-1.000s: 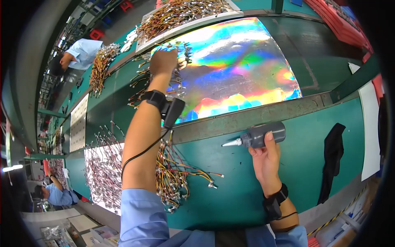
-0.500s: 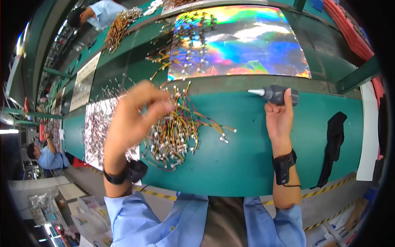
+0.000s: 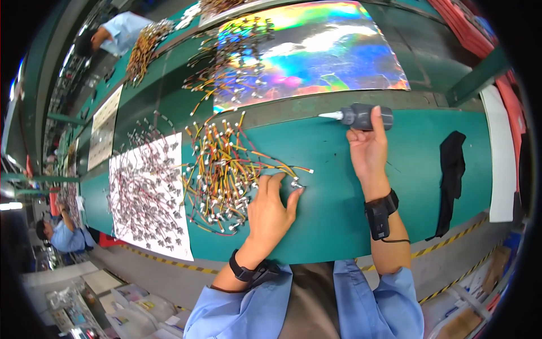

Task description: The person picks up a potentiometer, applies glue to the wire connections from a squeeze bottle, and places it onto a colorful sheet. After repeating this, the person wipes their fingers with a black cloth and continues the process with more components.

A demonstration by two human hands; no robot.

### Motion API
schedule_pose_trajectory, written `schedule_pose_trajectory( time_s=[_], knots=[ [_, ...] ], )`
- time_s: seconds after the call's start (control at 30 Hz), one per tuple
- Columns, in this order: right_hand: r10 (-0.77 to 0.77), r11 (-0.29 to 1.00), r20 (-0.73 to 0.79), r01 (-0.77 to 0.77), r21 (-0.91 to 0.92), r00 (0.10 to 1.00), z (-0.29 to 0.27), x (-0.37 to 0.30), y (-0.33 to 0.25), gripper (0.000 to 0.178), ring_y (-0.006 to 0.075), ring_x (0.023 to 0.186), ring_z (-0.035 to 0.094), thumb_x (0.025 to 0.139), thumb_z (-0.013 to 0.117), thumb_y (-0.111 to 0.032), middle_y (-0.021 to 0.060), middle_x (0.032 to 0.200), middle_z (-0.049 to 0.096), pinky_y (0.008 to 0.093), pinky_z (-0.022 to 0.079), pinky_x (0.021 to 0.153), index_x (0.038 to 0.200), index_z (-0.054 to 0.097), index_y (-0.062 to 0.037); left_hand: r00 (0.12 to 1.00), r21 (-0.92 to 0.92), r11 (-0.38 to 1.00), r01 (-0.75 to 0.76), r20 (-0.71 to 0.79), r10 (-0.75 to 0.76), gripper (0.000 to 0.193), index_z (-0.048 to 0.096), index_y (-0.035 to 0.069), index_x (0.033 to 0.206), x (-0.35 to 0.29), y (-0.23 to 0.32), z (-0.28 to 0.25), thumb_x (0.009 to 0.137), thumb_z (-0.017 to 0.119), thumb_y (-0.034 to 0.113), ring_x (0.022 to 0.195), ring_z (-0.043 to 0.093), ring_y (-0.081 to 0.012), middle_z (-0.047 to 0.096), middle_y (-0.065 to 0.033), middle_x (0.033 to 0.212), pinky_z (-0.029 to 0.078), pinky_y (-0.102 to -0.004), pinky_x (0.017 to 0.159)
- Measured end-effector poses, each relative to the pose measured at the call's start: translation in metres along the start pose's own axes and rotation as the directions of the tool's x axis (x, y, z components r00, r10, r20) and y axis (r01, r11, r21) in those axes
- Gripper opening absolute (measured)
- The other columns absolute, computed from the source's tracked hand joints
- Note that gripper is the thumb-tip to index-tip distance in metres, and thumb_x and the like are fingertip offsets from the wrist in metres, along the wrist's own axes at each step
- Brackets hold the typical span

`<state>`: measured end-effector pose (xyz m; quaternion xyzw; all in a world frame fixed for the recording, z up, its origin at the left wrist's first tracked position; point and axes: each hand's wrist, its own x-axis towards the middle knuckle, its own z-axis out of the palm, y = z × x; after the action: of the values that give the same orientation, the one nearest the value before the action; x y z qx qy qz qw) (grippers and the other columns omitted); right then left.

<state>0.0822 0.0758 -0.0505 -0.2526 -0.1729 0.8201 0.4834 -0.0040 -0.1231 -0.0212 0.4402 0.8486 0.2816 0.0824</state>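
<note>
My right hand [image 3: 368, 150] is closed round a dark squeeze bottle [image 3: 366, 117] held level, its white nozzle facing left. My left hand [image 3: 272, 210] is low over the green table, thumb and forefinger apart. Between and just beyond these fingertips lies the metal-tipped end [image 3: 296, 183] of a short cable, at the right edge of a heap of yellow, red and black cables [image 3: 221, 169] with white plugs. I cannot tell whether the fingers touch it. Farther left, more cables with dark red wires [image 3: 148, 195] lie spread on a white sheet [image 3: 183, 248].
A shiny rainbow foil sheet [image 3: 339, 62] with more cables lies beyond the table edge. A black cloth strip [image 3: 451, 169] is at the right, near a green post [image 3: 480, 79]. Two people in blue sit at the left [image 3: 68, 234] and far left [image 3: 118, 34].
My left hand has come down and right, from above the heap to the cable end at its right edge. My right hand still holds the bottle. The whole view has shifted slightly.
</note>
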Motion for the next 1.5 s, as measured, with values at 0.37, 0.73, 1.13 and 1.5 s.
schedule_pose_trajectory(
  time_s=[0.37, 0.73, 1.13, 1.5],
  knots=[
    [0.079, 0.997, -0.02, -0.079, 0.006, 0.997, -0.006, 0.002, -0.002, 0.023, 0.0042, 0.049, 0.034, 0.085, 0.058, -0.032, -0.0046, 0.062, 0.05, 0.022, 0.031, 0.05, 0.076, 0.056, -0.0106, 0.99, 0.177, 0.977, -0.122, -0.054, 0.133, 0.023, 0.057, 0.002, 0.097, 0.009, 0.011, 0.025, 0.077, 0.064, 0.01, 0.055, 0.054, -0.0209, 0.053, -0.0112, 0.087, 0.043, -0.0309, 0.049],
    [0.108, 0.992, -0.032, -0.105, 0.068, 0.994, -0.002, 0.004, -0.008, 0.023, 0.0044, 0.049, 0.034, 0.085, 0.059, -0.032, -0.0042, 0.063, 0.05, 0.0226, 0.032, 0.051, 0.074, 0.056, -0.0117, 0.968, -0.574, 0.799, 0.177, -0.043, -0.245, 0.015, 0.056, -0.003, 0.098, 0.01, 0.011, -0.016, 0.084, 0.053, 0.002, 0.069, 0.061, -0.0175, 0.053, -0.0103, 0.095, 0.05, -0.0244, 0.052],
    [-0.09, 0.994, 0.013, 0.09, -0.067, 0.996, 0.0, -0.003, -0.012, 0.022, 0.0048, 0.051, 0.035, 0.089, 0.053, -0.031, -0.0036, 0.069, 0.053, 0.0222, 0.031, 0.053, 0.084, 0.055, -0.0094, 0.975, -0.867, 0.498, 0.021, -0.093, -0.204, 0.023, 0.052, -0.007, 0.106, 0.05, 0.011, -0.041, 0.086, 0.051, 0.004, 0.076, 0.062, -0.0241, 0.054, -0.0177, 0.105, 0.054, -0.0287, 0.058],
    [-0.158, 0.901, 0.403, 0.298, -0.315, 0.902, 0.008, -0.036, -0.001, 0.05, 0.0083, 0.069, 0.048, 0.088, 0.05, -0.037, 0.0166, 0.121, 0.047, 0.0251, 0.04, 0.069, 0.122, 0.039, -0.0028, 0.963, -0.951, 0.261, 0.164, 0.098, -0.249, 0.022, 0.054, -0.005, 0.103, 0.048, -0.015, 0.004, 0.081, 0.054, -0.008, 0.085, 0.061, -0.0191, 0.055, -0.013, 0.102, 0.053, -0.0258, 0.067]
  ],
)
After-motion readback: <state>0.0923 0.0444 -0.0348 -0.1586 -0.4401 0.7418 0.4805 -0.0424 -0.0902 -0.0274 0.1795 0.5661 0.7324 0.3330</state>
